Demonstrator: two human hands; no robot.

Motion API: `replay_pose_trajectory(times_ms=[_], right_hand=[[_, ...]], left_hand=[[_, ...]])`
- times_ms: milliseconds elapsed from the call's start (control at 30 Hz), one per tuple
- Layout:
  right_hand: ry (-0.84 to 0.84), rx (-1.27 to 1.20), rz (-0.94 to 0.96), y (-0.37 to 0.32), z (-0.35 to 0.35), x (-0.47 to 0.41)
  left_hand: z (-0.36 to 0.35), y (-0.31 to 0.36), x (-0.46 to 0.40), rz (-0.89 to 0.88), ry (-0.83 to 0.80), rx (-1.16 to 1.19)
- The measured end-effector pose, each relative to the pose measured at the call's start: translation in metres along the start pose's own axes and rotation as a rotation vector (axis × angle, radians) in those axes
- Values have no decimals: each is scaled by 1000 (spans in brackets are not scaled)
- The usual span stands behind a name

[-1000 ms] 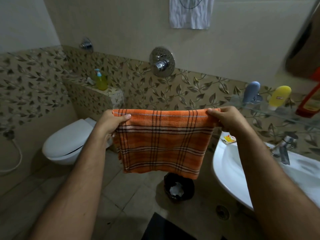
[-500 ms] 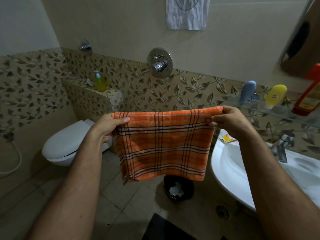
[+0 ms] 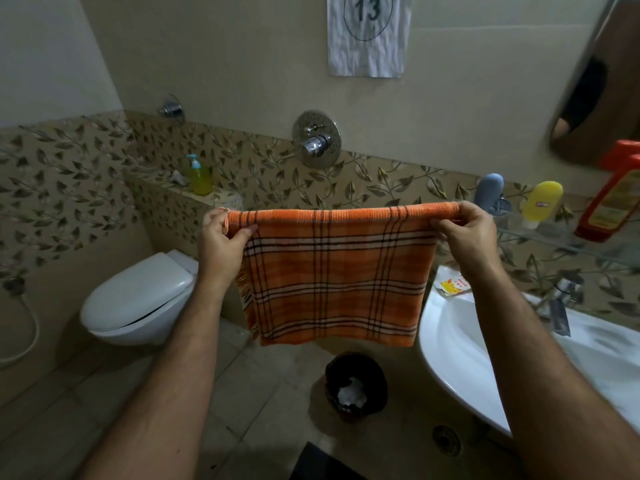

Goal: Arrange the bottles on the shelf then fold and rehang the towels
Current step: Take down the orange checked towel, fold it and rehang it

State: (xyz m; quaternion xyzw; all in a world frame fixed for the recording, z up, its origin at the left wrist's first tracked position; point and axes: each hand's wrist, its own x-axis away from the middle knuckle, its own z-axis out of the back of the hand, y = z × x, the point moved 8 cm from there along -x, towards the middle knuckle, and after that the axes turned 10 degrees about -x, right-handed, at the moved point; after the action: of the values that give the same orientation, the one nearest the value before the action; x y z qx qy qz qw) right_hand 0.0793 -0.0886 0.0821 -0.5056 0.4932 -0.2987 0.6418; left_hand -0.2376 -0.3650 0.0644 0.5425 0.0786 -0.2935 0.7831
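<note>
Orange plaid towel (image 3: 332, 278) held up folded and spread in front of the tiled wall, left hand (image 3: 221, 237) pinching its upper left corner, right hand (image 3: 465, 233) gripping its upper right corner, blue bottle (image 3: 488, 197), yellow bottle (image 3: 542, 202) and red bottle (image 3: 613, 199) on the glass shelf (image 3: 568, 242) above the sink (image 3: 450, 344)

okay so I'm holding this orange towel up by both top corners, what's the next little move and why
Probably bring the two hands together, corner to corner, to fold it in half. The left hand and the right hand each pinch a top corner of the orange towel, which hangs flat and taut between them, already doubled over along the top. No towel rail shows in this view, so hanging looks premature.
</note>
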Motion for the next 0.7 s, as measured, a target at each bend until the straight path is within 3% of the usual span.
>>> replay_pose_trajectory(times_ms=[100,233,467,700], right_hand=[[19,-2,43,-5,4,-5],[-21,-138,-41,-3,2,-5],[-54,-245,-172,25,2,-9],[-80,-393,-300,43,8,-26]], left_hand=[[-2,12,1,-15,0,108],[-9,31,4,-38,-30,201],[-33,35,5,86,-112,474],[-49,62,5,145,-85,607]])
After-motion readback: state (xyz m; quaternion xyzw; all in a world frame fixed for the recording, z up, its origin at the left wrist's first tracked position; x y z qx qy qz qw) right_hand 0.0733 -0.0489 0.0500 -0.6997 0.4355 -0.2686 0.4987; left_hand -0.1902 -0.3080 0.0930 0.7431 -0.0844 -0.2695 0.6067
